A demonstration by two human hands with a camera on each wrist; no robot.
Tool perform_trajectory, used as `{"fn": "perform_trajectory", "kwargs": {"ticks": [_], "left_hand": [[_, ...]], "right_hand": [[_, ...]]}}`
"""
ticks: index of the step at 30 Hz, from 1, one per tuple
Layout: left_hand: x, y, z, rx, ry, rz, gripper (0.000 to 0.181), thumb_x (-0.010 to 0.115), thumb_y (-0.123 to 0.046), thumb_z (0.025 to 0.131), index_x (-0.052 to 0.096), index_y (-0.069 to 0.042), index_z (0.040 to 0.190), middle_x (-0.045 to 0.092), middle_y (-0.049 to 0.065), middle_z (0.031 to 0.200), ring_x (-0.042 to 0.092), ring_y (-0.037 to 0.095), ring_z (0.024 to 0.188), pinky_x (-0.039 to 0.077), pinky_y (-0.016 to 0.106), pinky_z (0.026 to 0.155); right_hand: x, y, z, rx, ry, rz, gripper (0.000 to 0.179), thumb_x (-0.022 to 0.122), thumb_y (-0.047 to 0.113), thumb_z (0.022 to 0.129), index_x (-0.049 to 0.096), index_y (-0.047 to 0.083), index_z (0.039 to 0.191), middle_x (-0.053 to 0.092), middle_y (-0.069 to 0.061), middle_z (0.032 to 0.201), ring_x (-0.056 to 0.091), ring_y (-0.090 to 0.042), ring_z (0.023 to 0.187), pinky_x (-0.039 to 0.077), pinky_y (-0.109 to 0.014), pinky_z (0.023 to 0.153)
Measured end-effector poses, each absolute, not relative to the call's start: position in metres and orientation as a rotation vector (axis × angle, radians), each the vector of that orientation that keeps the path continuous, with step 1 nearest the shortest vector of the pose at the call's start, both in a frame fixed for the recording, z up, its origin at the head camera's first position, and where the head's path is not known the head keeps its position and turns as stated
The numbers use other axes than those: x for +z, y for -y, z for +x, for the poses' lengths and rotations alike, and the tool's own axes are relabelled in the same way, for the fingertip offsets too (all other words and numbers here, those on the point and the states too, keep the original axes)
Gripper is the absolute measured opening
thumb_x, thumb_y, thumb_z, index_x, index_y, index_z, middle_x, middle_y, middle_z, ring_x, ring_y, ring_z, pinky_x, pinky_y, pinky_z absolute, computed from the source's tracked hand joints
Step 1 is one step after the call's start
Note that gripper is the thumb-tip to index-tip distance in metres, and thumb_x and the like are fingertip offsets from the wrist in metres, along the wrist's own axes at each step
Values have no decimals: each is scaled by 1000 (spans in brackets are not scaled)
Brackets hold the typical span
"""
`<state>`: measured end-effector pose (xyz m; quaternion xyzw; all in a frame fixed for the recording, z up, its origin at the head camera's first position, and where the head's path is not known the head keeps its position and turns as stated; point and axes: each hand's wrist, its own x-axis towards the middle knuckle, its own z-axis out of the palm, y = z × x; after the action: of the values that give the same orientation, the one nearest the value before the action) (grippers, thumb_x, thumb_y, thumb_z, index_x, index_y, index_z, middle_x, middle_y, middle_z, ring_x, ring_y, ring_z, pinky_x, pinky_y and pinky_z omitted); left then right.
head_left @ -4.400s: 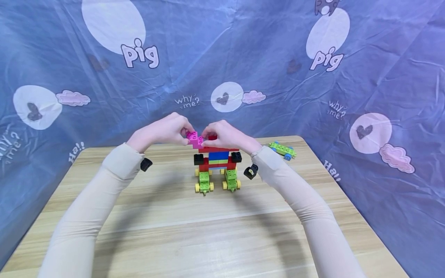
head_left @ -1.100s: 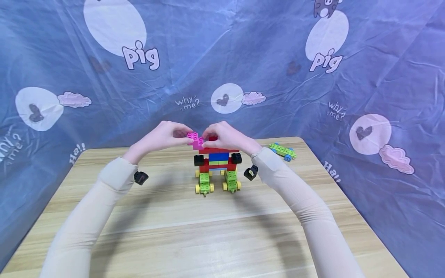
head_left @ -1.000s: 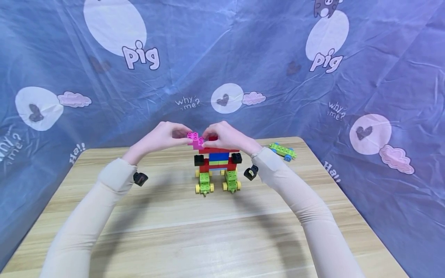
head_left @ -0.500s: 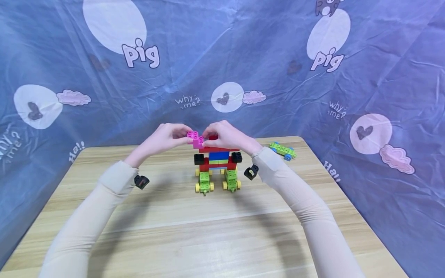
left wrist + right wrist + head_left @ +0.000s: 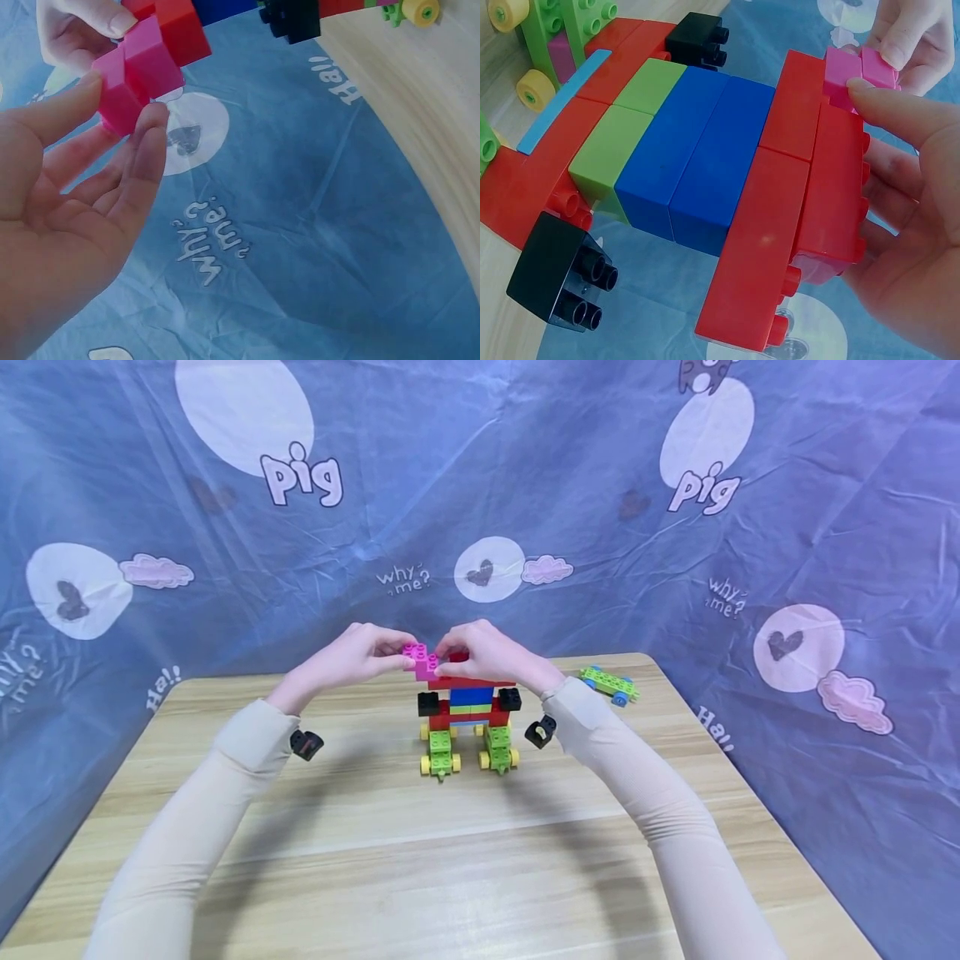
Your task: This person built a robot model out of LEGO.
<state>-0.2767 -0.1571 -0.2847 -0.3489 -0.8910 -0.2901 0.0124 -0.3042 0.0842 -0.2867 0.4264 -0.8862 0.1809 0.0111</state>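
A toy figure built of blocks (image 5: 471,697) stands at the table's far side. Its red top beam (image 5: 761,247) carries two stepped pink bricks (image 5: 426,670) at the left end. My left hand (image 5: 341,662) pinches the outer, higher pink brick (image 5: 120,94) between thumb and fingers. On the inner pink brick (image 5: 154,56) lies the thumb of my right hand (image 5: 491,656), with its other fingers behind the top red brick (image 5: 832,187). Blue bricks (image 5: 697,154) and a lime layer form the trunk, and black bricks (image 5: 551,270) stick out at both sides.
Lime wheeled bases (image 5: 439,756) with yellow wheels carry the figure. A separate lime car base (image 5: 609,685) with blue wheels lies at the back right of the wooden table (image 5: 450,868). A blue printed cloth (image 5: 405,510) hangs behind and at the sides.
Compared with the oldest frame, my left hand sits lower, with its fingers straighter and its wrist further left. The pink bricks and my right hand stay almost in place.
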Motion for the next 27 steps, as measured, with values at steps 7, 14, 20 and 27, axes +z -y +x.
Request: {"fn": "perform_trajectory", "kwargs": {"ticks": [7, 14, 20, 27], "left_hand": [[-283, 156, -277, -888, 2795, -1094, 28, 66, -18, 95, 70, -5, 120, 76, 12, 106, 73, 25, 88, 60, 38, 80], [-284, 156, -275, -888, 2810, -1043, 32, 68, -19, 94, 68, -5, 123, 75, 14, 108, 74, 28, 93, 61, 42, 83], [-286, 155, -276, -882, 2809, -1015, 34, 69, -22, 94, 69, -6, 123, 76, 13, 107, 75, 27, 92, 61, 40, 81], [-288, 157, -275, -914, 2811, -967, 37, 71, -27, 92, 69, -8, 123, 76, 11, 109, 75, 25, 96, 61, 42, 86]], "right_hand": [[-286, -84, -303, 563, 2761, 1336, 28, 73, 27, 90, 75, 7, 111, 75, -8, 108, 70, -18, 95, 58, -28, 88], [-285, -84, -302, 564, 2756, 1335, 28, 73, 27, 90, 75, 7, 110, 75, -8, 107, 69, -19, 95, 58, -29, 88], [-285, -84, -302, 568, 2761, 1325, 27, 74, 26, 90, 75, 7, 109, 75, -8, 106, 70, -18, 93, 58, -29, 87], [-283, -83, -302, 555, 2783, 1320, 28, 74, 27, 90, 75, 8, 110, 75, -8, 108, 70, -18, 96, 58, -29, 89]]}}
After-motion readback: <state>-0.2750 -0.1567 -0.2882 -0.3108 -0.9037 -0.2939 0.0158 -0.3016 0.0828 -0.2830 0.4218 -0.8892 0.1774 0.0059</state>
